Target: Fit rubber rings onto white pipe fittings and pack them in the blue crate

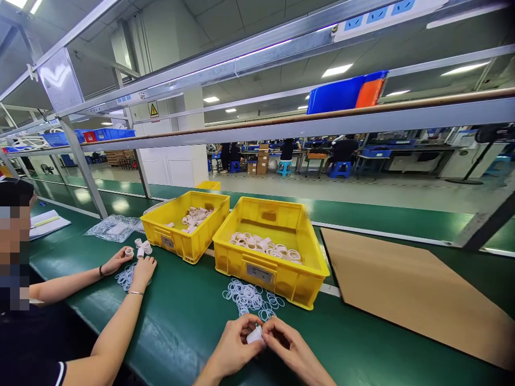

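My left hand (pixel 235 346) and my right hand (pixel 287 343) meet low in the view, both pinched round a small white ribbed plastic fitting (pixel 255 335). Just beyond them a heap of thin white rubber rings (pixel 251 297) lies on the green mat. Behind the rings stands a yellow bin (pixel 300 289) holding several white ring-shaped parts (pixel 265 246).
A second yellow bin (pixel 185 246) with white fittings stands to the left. A co-worker's hands (pixel 132 262) rest by a few fittings and rings at the left. A brown cardboard sheet (pixel 414 292) lies at the right. A plastic bag (pixel 112 228) lies further left.
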A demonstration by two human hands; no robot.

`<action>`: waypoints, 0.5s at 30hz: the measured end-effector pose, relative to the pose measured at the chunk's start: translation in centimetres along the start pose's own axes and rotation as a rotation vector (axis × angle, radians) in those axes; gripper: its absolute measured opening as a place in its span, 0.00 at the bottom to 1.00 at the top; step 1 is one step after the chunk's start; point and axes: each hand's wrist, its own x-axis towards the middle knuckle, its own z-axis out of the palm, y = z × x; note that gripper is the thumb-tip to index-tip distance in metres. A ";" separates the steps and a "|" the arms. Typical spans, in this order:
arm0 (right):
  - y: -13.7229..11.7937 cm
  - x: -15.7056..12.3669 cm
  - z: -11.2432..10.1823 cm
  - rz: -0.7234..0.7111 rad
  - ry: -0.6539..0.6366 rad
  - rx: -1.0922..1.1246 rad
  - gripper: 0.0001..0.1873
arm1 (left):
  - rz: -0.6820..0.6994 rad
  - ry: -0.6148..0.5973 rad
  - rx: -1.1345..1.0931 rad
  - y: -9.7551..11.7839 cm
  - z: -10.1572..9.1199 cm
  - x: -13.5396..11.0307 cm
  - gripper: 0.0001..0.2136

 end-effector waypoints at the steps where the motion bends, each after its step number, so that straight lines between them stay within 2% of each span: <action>1: -0.1 0.0 0.0 -0.005 -0.003 -0.022 0.18 | -0.002 0.014 -0.014 0.0 0.0 0.0 0.17; 5: 0.0 0.1 -0.2 -0.007 0.020 -0.159 0.19 | -0.078 0.037 -0.262 -0.3 0.0 0.4 0.21; 9: 1.1 0.2 -0.5 0.023 0.059 -0.239 0.20 | -0.165 0.037 -0.474 -0.4 0.0 0.7 0.23; 12: 1.9 0.3 -0.6 0.064 0.059 -0.190 0.21 | -0.179 -0.012 -0.568 -0.3 0.1 0.5 0.22; 15: 1.9 0.3 -0.7 0.091 0.033 -0.043 0.20 | -0.184 -0.102 -0.624 -0.1 0.1 0.3 0.20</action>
